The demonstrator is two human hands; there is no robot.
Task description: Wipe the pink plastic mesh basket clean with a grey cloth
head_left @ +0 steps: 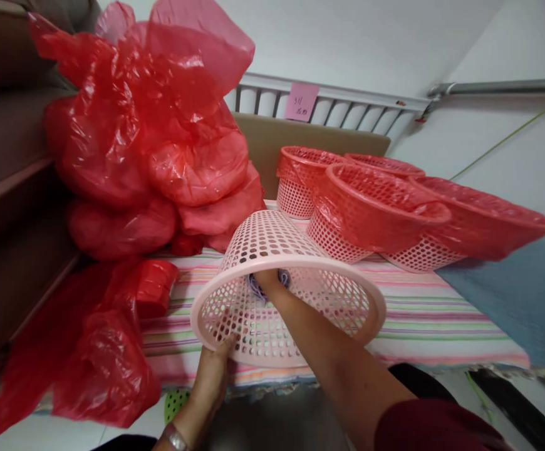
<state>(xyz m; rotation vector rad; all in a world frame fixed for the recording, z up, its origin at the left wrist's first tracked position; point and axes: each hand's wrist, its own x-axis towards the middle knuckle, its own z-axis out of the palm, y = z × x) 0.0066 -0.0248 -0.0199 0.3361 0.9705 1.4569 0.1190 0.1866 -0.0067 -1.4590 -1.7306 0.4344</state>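
Observation:
A pale pink perforated plastic basket [272, 235] lies on its side on the striped cloth, its round mouth facing me. My left hand [213, 369] grips the lower left of its rim, with the thumb over the edge. Reaching in through the mouth, my right hand [267, 280] is deep inside against a bunched purple-grey cloth [282, 277]. The right fingers are partly hidden by the hand and the cloth, but they appear closed on it.
Several pink baskets lined with red plastic bags [385, 203] stand behind right. Full red bags [160, 144] are piled at the left, with a roll of red bags [156, 288] in front. A striped cloth [423, 313] covers the surface. A pink note [301, 101] hangs on the radiator [347, 113].

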